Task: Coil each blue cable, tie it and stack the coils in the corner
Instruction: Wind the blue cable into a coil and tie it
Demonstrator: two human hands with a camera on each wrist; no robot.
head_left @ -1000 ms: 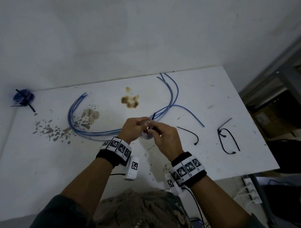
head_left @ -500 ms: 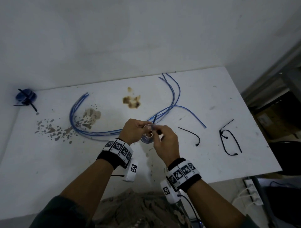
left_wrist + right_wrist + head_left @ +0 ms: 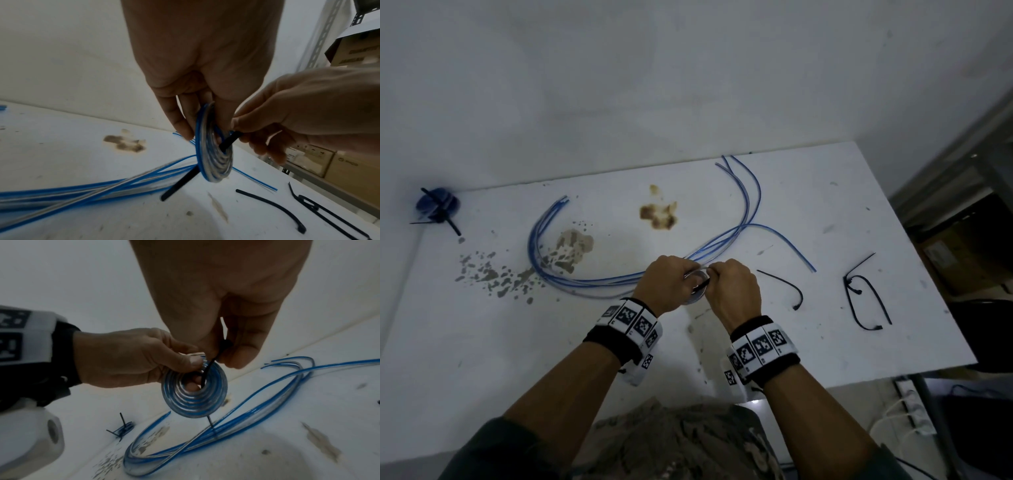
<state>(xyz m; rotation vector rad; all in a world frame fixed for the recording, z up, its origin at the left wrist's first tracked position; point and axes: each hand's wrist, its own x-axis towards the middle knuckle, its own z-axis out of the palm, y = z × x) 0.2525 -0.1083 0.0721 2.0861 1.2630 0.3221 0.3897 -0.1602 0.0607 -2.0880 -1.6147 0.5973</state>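
Note:
My left hand (image 3: 671, 279) (image 3: 191, 113) (image 3: 144, 360) pinches a flat spiral coil of blue cable (image 3: 697, 286) (image 3: 211, 155) (image 3: 194, 387) above the white table (image 3: 482, 342). My right hand (image 3: 732, 284) (image 3: 287, 116) (image 3: 224, 352) pinches a black zip tie (image 3: 228, 141) (image 3: 207, 369) threaded through the coil's centre; its tail (image 3: 179, 185) hangs out behind. Several loose blue cables (image 3: 592, 281) (image 3: 82, 190) (image 3: 236, 428) lie in a long arc behind my hands. A tied blue coil (image 3: 436, 205) (image 3: 123, 429) sits in the far left corner.
Spare black zip ties lie to the right: one (image 3: 787, 286) (image 3: 273, 209) near my right hand, a pair (image 3: 866, 298) (image 3: 320, 211) farther out. Brown stains (image 3: 659, 214) mark the table. A wall runs along the back; shelving with boxes (image 3: 349, 53) stands off the right edge.
Both hands have stayed together over the coil. My right hand has turned and worked the black tie through the coil's centre.

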